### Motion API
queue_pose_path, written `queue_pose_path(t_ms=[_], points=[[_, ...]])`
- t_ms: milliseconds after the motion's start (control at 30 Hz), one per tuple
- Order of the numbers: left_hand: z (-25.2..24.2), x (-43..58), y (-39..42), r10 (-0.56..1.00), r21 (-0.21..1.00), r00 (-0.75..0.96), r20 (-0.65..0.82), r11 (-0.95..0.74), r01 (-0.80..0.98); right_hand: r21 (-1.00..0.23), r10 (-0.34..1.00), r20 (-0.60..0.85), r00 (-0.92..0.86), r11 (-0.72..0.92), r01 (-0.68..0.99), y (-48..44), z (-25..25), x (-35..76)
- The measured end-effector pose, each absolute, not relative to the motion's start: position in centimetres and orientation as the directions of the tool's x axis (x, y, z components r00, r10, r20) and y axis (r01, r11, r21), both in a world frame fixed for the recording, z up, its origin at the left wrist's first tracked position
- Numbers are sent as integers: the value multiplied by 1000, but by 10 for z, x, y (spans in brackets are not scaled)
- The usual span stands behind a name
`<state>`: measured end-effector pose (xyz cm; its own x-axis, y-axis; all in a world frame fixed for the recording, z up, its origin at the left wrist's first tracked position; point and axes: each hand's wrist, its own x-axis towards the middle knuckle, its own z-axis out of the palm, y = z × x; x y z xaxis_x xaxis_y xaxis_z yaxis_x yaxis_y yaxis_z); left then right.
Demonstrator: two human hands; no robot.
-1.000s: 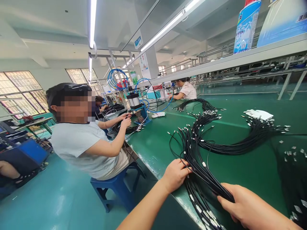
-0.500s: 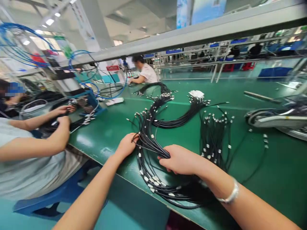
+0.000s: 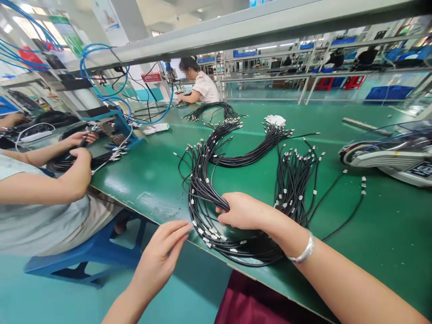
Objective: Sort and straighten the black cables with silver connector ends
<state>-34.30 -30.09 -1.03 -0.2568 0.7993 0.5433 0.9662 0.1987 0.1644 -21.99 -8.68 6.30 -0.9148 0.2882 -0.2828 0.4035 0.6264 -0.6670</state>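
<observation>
A looped bundle of thin black cables [image 3: 205, 198] with small metal ends lies on the green workbench [image 3: 151, 184] near its front edge. My right hand [image 3: 241, 210] is closed around the middle of that bundle and wears a silver bracelet. Just off the bench edge, my left hand [image 3: 162, 254] hovers with its fingers stretched out, fingertips next to the metal cable ends; it holds nothing.
More black cable bundles [image 3: 293, 180] spread across the bench behind. A grey and white machine [image 3: 388, 155] sits at the right. A co-worker's arms [image 3: 47, 180] work at cables on the left beside a blue fixture [image 3: 116, 126]; another person [image 3: 199, 85] sits far back.
The view has swung right and down. My left hand has let go of the cables and pulled back off the bench edge, fingers now open. My right hand keeps its grip.
</observation>
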Motion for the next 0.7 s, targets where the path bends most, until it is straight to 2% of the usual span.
queue_pose_path(t_ms=[100, 167, 367, 567, 700], points=[[-9, -363, -287, 885, 10, -45, 464, 45, 999, -661, 290, -273, -917, 637, 397, -88, 63, -219], [-9, -376, -281, 909, -47, 52, 413, -36, 998, -681, 283, -271, -920, 619, 391, -89, 63, -218], [-6, -396, -278, 907, -172, 185, 379, -128, 977, -752, 224, -284, -932, 551, 362, -89, 56, -219], [14, -387, -266, 890, -52, 136, 435, -126, 991, -811, 222, -323, -920, 436, 390, -89, 59, -220], [22, -379, -245, 855, -45, 177, 487, -178, 983, -788, 281, -321, -905, 451, 419, -92, 60, -223]])
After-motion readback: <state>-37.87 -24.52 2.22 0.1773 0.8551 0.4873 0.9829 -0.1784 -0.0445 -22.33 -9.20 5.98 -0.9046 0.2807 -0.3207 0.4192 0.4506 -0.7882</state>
